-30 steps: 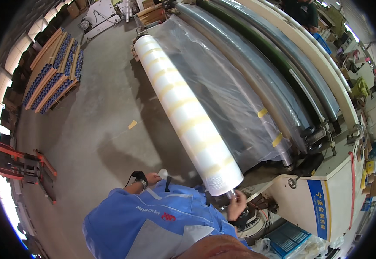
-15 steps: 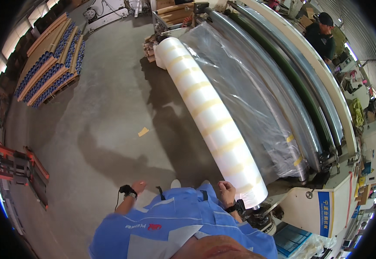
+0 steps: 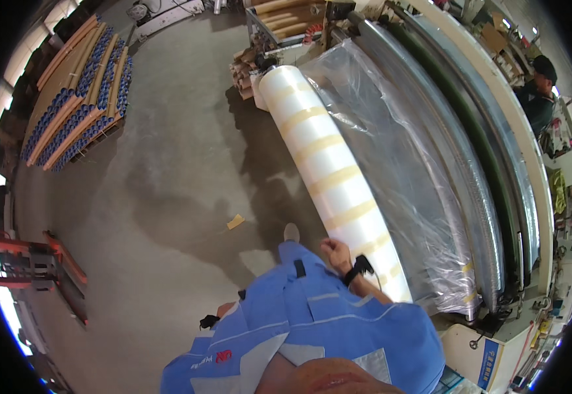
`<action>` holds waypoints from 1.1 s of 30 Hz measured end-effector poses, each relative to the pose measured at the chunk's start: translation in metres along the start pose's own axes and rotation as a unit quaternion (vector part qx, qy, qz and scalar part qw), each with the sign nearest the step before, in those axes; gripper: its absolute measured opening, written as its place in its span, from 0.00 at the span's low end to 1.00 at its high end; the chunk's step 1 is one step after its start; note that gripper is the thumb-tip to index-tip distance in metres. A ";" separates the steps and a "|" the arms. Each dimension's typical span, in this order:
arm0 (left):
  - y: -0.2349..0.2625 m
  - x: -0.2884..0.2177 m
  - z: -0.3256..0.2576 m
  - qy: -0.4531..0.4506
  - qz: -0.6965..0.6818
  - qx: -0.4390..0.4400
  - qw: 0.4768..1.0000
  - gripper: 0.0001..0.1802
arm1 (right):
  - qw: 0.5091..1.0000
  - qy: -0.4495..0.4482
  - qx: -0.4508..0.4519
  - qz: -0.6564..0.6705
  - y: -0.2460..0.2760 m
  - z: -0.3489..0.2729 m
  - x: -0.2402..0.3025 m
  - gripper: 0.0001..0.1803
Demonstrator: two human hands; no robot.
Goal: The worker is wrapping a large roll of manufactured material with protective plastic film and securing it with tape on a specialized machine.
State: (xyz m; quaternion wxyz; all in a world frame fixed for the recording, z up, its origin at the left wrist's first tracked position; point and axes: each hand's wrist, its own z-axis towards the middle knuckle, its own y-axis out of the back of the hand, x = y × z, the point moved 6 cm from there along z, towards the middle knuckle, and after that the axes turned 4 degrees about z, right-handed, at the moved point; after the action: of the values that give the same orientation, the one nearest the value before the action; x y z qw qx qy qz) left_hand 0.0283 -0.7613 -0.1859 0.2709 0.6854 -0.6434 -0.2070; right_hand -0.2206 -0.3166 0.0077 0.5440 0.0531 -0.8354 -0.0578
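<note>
My right hand (image 3: 336, 255) hangs beside the long white roll of film (image 3: 340, 184), its fingers curled in. Whatever it may hold is hidden inside the curl. A dark band with a small device sits on that wrist. Most of my left hand (image 3: 225, 308) is hidden behind my blue jacket, and its fingers do not show. The roll has yellowish bands along its length and lies along the machine. Clear plastic film (image 3: 391, 151) spreads between it and the metal rollers (image 3: 453, 151).
A stack of cardboard tubes with blue ends (image 3: 79, 98) stands at the far left. An orange lifting frame (image 3: 36, 262) is at the left edge. A yellow scrap (image 3: 235, 222) lies on the floor. Beyond the machine, at the right, is another person (image 3: 539, 95).
I have stepped forward along the roll, and a shoe now shows ahead. My left hand has swung back behind my jacket. The other person appears farther right.
</note>
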 end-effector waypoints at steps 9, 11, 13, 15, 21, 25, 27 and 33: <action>0.192 0.046 0.083 0.078 -0.593 0.027 0.801 0.13 | 0.994 0.033 -0.020 -0.104 0.011 0.178 0.114 0.13; 0.214 0.062 0.111 0.157 -0.644 0.038 0.747 0.14 | 0.991 0.032 -0.041 -0.126 0.012 0.201 0.123 0.12; 0.250 0.058 0.160 -0.252 -0.041 -0.180 0.950 0.14 | 0.991 0.017 -0.064 -0.118 0.013 0.222 0.126 0.12; 0.280 0.071 0.195 -0.280 -0.052 -0.174 0.943 0.14 | 0.990 -0.012 -0.099 -0.104 0.013 0.232 0.128 0.13; 0.439 0.102 0.340 -0.176 -0.323 0.115 0.923 0.14 | 0.959 -0.155 -0.232 -0.049 -0.015 0.244 0.120 0.15; 0.600 0.084 0.431 -0.157 -0.235 0.067 0.957 0.28 | 0.957 -0.139 -0.255 -0.027 -0.048 0.275 0.136 0.14; 0.702 0.017 0.444 -0.220 -0.320 0.031 0.921 0.29 | 0.956 -0.149 -0.250 -0.026 -0.055 0.298 0.151 0.15; 0.862 -0.145 0.495 -0.389 -0.295 -0.150 0.860 0.25 | 0.970 -0.124 -0.203 -0.039 -0.063 0.405 0.204 0.13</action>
State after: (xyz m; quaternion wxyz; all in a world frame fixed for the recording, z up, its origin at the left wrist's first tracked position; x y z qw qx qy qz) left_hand -0.9609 -0.6907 -0.0249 0.0247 0.6580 -0.4254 -0.6208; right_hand -0.6722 -0.3940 0.0196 0.4328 -0.0338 -0.8644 -0.2536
